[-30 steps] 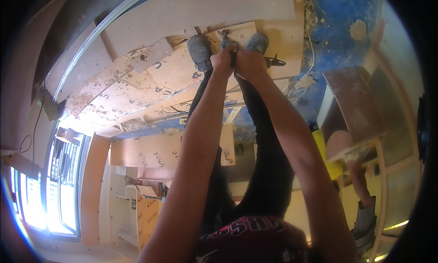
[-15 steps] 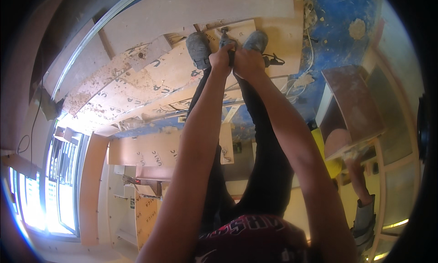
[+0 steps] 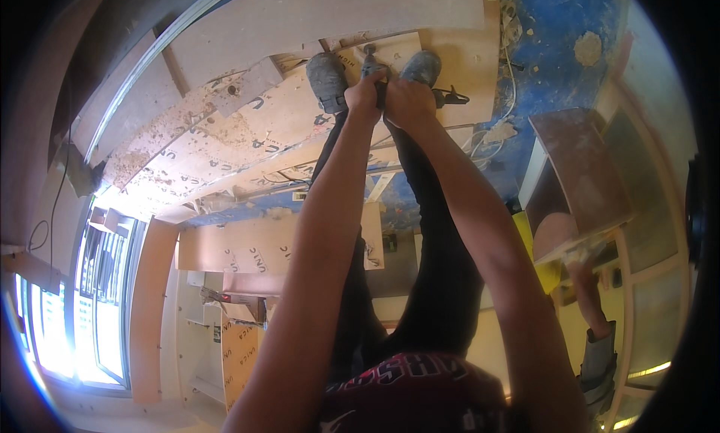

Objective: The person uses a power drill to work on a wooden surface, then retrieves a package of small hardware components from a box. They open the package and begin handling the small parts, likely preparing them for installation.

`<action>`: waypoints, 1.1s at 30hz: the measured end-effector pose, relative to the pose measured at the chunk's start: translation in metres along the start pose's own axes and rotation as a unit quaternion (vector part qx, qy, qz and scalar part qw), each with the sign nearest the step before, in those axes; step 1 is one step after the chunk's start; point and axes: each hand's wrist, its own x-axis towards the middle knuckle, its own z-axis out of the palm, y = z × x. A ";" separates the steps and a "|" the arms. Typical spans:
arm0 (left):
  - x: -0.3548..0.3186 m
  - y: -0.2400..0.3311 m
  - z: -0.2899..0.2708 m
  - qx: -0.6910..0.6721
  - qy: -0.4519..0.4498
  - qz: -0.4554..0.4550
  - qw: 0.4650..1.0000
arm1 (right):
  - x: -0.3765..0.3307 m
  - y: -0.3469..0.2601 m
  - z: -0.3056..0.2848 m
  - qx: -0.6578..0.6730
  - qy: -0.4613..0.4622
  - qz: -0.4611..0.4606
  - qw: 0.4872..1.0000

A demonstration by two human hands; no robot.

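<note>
Both arms reach straight down to a dusty power drill (image 3: 370, 71) between my feet. A round cutter shows at its front end, against a pale plywood board (image 3: 401, 46). My left hand (image 3: 362, 100) is closed round the drill's body. Beside it, my right hand (image 3: 409, 103) is closed on the rear part of the drill, which the fingers mostly hide. A black part with a cord (image 3: 453, 97) sticks out to the right of that hand. My grey dusty shoes (image 3: 325, 82) stand on the wood on either side of the drill.
Long printed plywood panels (image 3: 217, 144) lie to the left. Blue flooring (image 3: 555, 69) with debris and a white cable (image 3: 512, 73) is at the right. A brown wooden box (image 3: 577, 163) stands there, with another person's arm (image 3: 589, 298) close below it.
Almost nothing differs. Both hands keep their grip on the drill, and the drill stays in the same place on the board.
</note>
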 end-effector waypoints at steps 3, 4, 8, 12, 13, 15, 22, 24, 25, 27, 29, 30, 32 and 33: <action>-0.001 -0.002 0.001 0.000 -0.008 -0.005 1.000 | -0.001 0.002 0.000 -0.009 -0.004 0.000 1.000; -0.002 -0.003 0.001 0.003 -0.005 -0.001 1.000 | -0.001 0.003 -0.001 -0.013 0.001 0.001 1.000; -0.004 -0.003 0.002 0.012 -0.004 -0.007 1.000 | -0.001 0.002 -0.003 -0.022 -0.010 0.000 1.000; -0.004 0.000 0.001 0.016 -0.003 -0.015 1.000 | -0.002 0.000 -0.004 -0.018 -0.009 0.007 1.000; -0.004 0.000 0.000 0.021 0.005 -0.020 1.000 | -0.002 -0.001 -0.004 -0.016 -0.002 0.006 1.000; -0.003 -0.001 0.001 0.025 0.012 -0.024 0.999 | -0.002 0.000 -0.004 -0.006 0.003 0.005 1.000; 0.001 -0.003 -0.001 0.021 -0.013 -0.013 1.000 | -0.002 0.001 -0.002 -0.029 0.012 0.004 0.999; 0.002 -0.003 -0.002 0.023 -0.016 -0.012 1.000 | -0.002 0.000 -0.002 -0.026 0.001 -0.004 1.000; 0.001 -0.003 -0.003 0.019 -0.010 -0.012 1.000 | -0.002 0.000 -0.002 -0.024 -0.001 -0.006 1.000; 0.002 -0.004 -0.003 0.013 -0.009 -0.012 1.000 | -0.002 0.000 -0.003 -0.030 0.002 -0.010 1.000; 0.002 -0.004 -0.003 0.009 -0.015 -0.015 1.000 | -0.002 -0.001 -0.004 -0.035 -0.001 -0.010 0.999; 0.003 -0.004 -0.003 0.002 -0.017 -0.021 1.000 | -0.001 -0.001 -0.005 -0.038 -0.005 -0.010 0.999; 0.005 -0.004 -0.004 -0.012 -0.018 -0.040 0.999 | 0.000 -0.003 -0.006 -0.034 -0.007 -0.007 0.999; 0.006 -0.002 -0.005 -0.016 -0.023 -0.031 0.999 | 0.000 -0.004 -0.006 -0.027 -0.006 -0.006 1.000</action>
